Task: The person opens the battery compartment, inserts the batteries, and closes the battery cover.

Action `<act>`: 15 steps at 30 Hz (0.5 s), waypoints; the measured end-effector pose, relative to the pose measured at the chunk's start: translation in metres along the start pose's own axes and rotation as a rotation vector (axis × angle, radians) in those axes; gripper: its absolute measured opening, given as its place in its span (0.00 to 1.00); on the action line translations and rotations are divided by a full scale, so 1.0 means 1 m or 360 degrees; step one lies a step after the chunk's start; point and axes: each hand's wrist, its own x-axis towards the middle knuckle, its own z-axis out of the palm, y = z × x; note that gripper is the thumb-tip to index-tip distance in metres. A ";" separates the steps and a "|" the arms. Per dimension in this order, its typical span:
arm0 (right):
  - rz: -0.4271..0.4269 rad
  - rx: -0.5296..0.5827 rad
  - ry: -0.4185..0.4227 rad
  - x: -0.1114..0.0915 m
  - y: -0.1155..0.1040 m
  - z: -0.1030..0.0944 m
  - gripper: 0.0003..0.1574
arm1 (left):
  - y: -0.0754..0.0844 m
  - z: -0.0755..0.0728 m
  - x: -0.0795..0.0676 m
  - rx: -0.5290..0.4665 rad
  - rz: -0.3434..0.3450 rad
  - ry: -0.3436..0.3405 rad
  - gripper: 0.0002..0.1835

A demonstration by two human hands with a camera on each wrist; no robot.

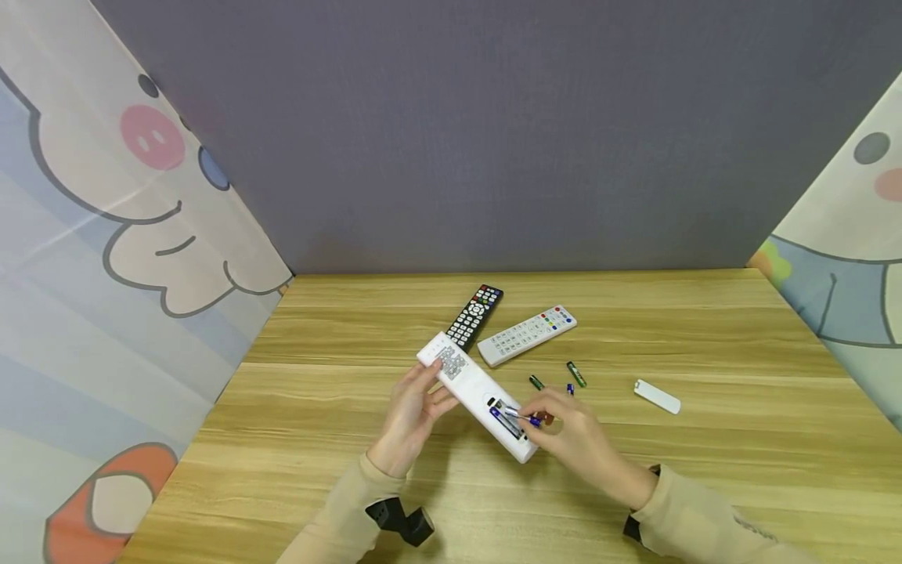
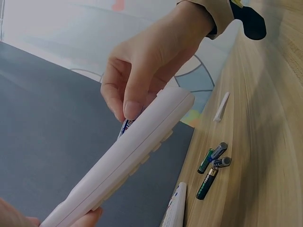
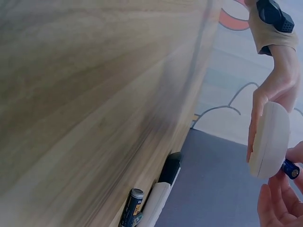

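A white remote control is held tilted above the table, its back up and its battery compartment uncovered. My left hand grips it by the far end, thumb on the back near a printed label. One blue battery lies inside the compartment. Over the slot beside it, my right hand pinches a second blue-and-silver battery between thumb and fingers. That battery's blue end sticks out past the remote in the right wrist view. In the left wrist view, the remote's edge hides the compartment.
Beyond the hands lie a black remote control and another white remote control, buttons up. Loose batteries, including a green one and a blue one, lie near my right hand. A white battery cover rests farther right.
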 end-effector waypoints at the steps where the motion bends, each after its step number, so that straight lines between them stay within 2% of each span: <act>1: -0.0029 -0.0006 0.0002 0.000 0.000 0.001 0.14 | 0.000 0.000 0.000 -0.0001 0.0000 0.0001 0.22; 7: -0.0052 -0.0073 -0.0046 -0.002 0.002 0.003 0.05 | 0.000 0.001 0.000 0.0002 0.0002 0.0013 0.23; 15: -0.0076 -0.0147 -0.0043 -0.001 0.001 0.006 0.07 | -0.001 0.002 0.000 0.0009 0.0013 0.0006 0.22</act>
